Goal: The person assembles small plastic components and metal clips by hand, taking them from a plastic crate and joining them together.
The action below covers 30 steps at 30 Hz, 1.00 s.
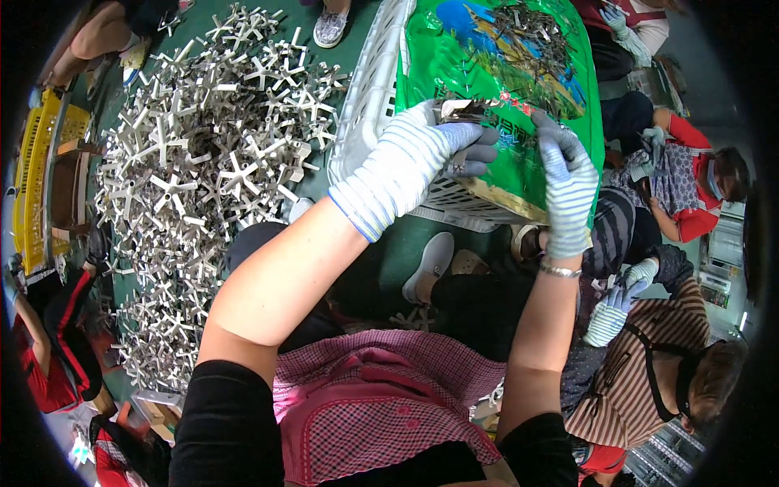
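Green floor (pixel 363 32) spreads beneath the work, its edges lost in the dark fisheye rim, where co-workers (pixel 682 183) are partly cut off. Left of the left grip, a broad heap of white star-shaped pieces (pixel 170 187) covers it. Under and beyond both grips, a green printed sheet (pixel 430 57) hides much of a white slatted crate (pixel 365 101); a pile of small dark metal strips (pixel 540 40) lies on it, beyond the right grip. The left grip (pixel 430 142), striped-gloved, is closed around a few shiny metal pieces (pixel 461 107), their lower ends and exact number concealed by its fingers. The right grip (pixel 565 166) is raised just beside it, fingers bent; whether it pinches anything I cannot tell.
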### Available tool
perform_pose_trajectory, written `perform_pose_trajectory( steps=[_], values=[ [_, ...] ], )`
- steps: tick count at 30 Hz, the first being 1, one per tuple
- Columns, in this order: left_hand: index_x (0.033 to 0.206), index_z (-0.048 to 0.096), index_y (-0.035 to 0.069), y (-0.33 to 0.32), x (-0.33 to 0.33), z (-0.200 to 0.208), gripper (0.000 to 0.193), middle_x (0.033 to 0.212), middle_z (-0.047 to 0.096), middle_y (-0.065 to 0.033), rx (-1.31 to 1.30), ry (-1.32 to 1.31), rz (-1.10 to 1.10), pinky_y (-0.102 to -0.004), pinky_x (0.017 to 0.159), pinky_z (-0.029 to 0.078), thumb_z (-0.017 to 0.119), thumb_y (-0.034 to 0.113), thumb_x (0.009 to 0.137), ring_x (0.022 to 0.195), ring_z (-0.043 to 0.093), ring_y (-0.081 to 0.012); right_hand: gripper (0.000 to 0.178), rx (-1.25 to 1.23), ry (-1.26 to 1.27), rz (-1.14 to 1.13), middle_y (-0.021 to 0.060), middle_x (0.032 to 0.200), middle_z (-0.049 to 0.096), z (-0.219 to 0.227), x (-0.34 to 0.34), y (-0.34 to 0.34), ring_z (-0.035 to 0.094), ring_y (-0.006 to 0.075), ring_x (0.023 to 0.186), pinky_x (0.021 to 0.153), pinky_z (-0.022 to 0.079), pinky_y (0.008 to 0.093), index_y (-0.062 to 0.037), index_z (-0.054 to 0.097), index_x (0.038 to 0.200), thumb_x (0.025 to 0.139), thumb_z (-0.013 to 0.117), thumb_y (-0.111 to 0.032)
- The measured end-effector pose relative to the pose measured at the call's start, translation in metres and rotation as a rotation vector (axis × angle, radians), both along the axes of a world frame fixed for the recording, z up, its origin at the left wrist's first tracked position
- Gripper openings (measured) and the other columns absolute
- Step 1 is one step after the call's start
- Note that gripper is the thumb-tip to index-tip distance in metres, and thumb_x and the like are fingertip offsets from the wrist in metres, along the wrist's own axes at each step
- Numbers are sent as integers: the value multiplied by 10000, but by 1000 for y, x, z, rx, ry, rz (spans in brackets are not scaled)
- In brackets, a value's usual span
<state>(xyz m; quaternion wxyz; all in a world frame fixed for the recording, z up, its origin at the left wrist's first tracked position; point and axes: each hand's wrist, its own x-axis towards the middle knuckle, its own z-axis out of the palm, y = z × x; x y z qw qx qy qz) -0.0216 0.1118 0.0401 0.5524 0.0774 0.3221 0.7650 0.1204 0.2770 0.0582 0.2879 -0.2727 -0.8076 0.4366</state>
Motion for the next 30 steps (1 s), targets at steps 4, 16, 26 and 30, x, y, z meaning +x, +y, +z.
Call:
perform_pose_trajectory(
  steps=[4,16,26,30],
  values=[
    [1206,515,34,-1,5,-3,303,1050,638,-122,-43,-38,-11,-311,714,566,549,57,906,846,654,-201,144,179,204,218,148,1162,616,-2,-14,-33,560,268,1117,970,411,369,-31,647,933,801,666,-84],
    [1147,538,13,-1,3,-5,274,1002,641,-104,-54,89,95,-273,638,569,583,18,877,773,650,-176,242,750,127,310,140,1188,591,-6,-26,-45,507,355,1164,994,367,446,-105,616,950,726,707,-124],
    [1168,494,-31,-3,-2,-6,285,987,619,-122,-1,283,226,-242,633,546,537,-28,886,746,630,-158,127,-188,380,-194,50,874,670,-8,-8,-40,601,82,779,742,479,221,-13,628,953,840,661,-61],
    [1195,484,-29,-2,1,-8,309,1052,619,-133,-9,275,201,-242,636,543,534,-36,890,770,638,-165,153,-92,268,-147,12,813,623,-14,-15,-51,543,52,718,664,459,195,-3,625,950,819,687,-52]
  ],
)
